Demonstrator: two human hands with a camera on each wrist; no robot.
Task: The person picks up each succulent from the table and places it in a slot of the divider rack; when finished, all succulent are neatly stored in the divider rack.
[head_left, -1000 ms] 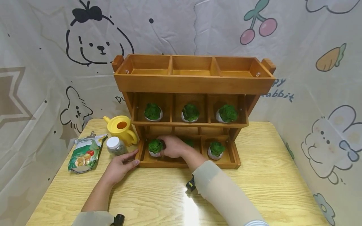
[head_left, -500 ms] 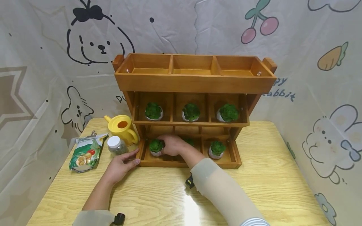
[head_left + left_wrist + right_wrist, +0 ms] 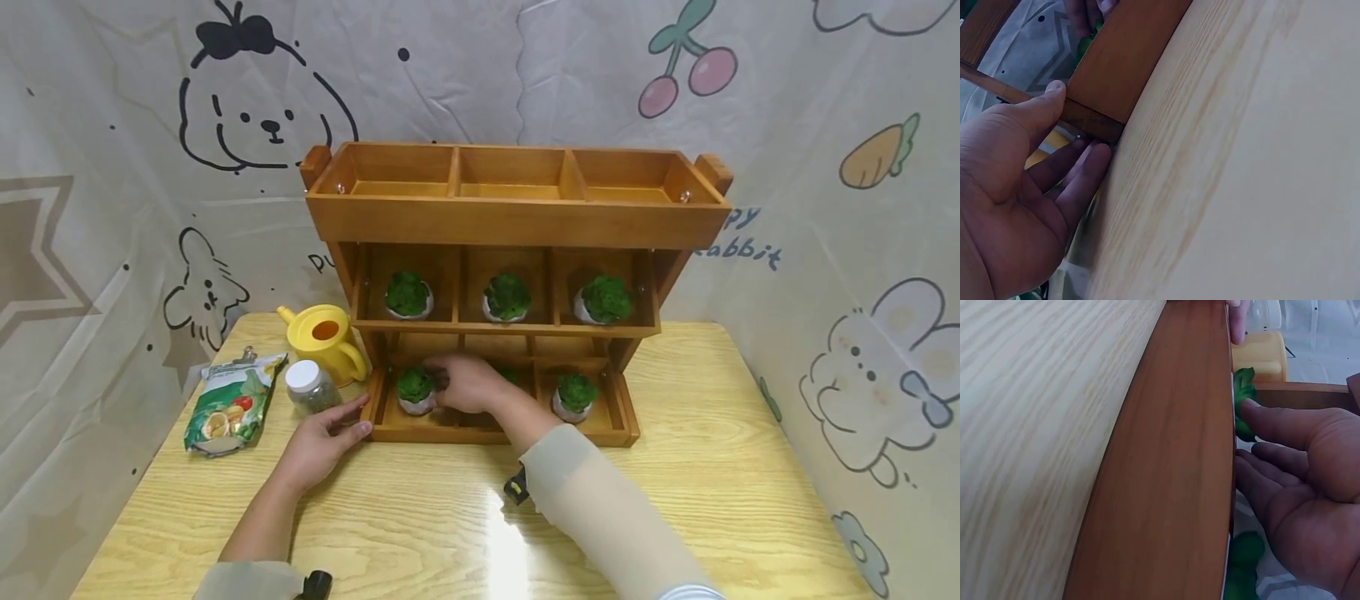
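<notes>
My right hand [image 3: 471, 383] reaches into the bottom tier of a wooden planter rack [image 3: 517, 223]. Its fingers are close against a small potted plant [image 3: 415, 387] with green leaves and a white pot, standing in the bottom left compartment. In the right wrist view the thumb meets the leaves [image 3: 1244, 384], while the other fingers stretch out loosely; the pot is mostly hidden by the front board. At the rack's lower left front corner, my left hand [image 3: 315, 450] touches the wood with extended fingers and thumb. Behind my right hand, another plant [image 3: 504, 375] is partly covered.
Three potted plants [image 3: 507, 297] line the middle tier, and one more plant [image 3: 575, 395] sits at bottom right. The top tier [image 3: 510, 175] has three compartments. Left of the rack are a yellow watering can [image 3: 318, 337], a white-lidded jar [image 3: 309, 387] and a green packet [image 3: 234, 406].
My right hand has drawn back slightly to the right from the bottom left plant, its fingers loosening from the pot. My left hand has stayed at the rack's corner.
</notes>
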